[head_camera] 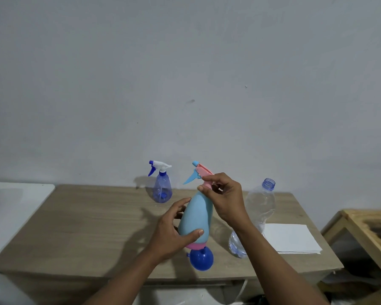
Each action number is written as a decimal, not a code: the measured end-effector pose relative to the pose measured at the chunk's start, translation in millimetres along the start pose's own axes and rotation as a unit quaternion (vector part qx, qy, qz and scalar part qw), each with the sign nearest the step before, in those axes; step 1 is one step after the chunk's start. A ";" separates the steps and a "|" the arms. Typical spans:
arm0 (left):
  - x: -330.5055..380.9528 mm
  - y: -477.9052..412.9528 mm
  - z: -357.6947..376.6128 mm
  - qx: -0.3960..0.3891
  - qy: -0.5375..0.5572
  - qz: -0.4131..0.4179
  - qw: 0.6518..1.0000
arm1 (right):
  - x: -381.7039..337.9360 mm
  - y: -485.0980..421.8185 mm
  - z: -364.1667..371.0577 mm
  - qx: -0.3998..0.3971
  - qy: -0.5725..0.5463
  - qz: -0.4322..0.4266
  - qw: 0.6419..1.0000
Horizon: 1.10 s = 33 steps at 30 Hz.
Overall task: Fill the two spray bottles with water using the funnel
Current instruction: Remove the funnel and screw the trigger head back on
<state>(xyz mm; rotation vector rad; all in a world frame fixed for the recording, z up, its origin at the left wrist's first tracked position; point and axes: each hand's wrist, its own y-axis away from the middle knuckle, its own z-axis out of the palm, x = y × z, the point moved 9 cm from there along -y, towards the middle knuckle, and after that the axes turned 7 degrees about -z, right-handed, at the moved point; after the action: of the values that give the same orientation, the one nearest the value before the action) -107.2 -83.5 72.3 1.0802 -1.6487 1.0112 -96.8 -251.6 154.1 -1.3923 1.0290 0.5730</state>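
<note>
I hold a light blue spray bottle (197, 219) with a pink base above the wooden table (92, 227), tilted slightly. My left hand (174, 227) grips its lower body. My right hand (224, 194) pinches the pink collar under its pink and blue trigger head (199, 172). A dark blue funnel (201, 258) lies on the table just below the bottle. A clear blue spray bottle (162, 188) with a white and blue trigger stands upright at the back. An uncapped clear water bottle (259, 208) stands to the right, partly behind my right forearm, with water only near its bottom.
A stack of white paper (293, 238) lies at the table's right end. A white surface (15, 208) adjoins the table on the left, and a light wooden stand (365, 230) is at the right. A grey wall rises behind the table.
</note>
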 end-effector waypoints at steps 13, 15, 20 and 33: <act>-5.3 5.5 15.2 -0.119 0.083 -0.050 0.988 | 8.7 -6.6 -4.1 -0.089 -0.088 0.105 0.986; -8.2 6.8 16.0 -0.113 0.082 -0.053 0.989 | 7.5 -6.0 -4.9 -0.082 -0.072 0.100 0.989; -6.9 5.1 17.8 -0.095 0.077 -0.059 0.991 | -1.3 -6.6 -4.4 -0.047 -0.032 0.065 0.996; -28.4 18.4 38.2 -0.160 0.145 -0.098 0.971 | 42.4 16.0 21.5 -0.079 -0.111 0.195 0.971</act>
<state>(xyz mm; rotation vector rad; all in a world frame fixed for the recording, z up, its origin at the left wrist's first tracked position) -127.4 -107.7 32.2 0.8168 -1.3787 0.7059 -84.8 -238.5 107.2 -1.2317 1.0987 1.0970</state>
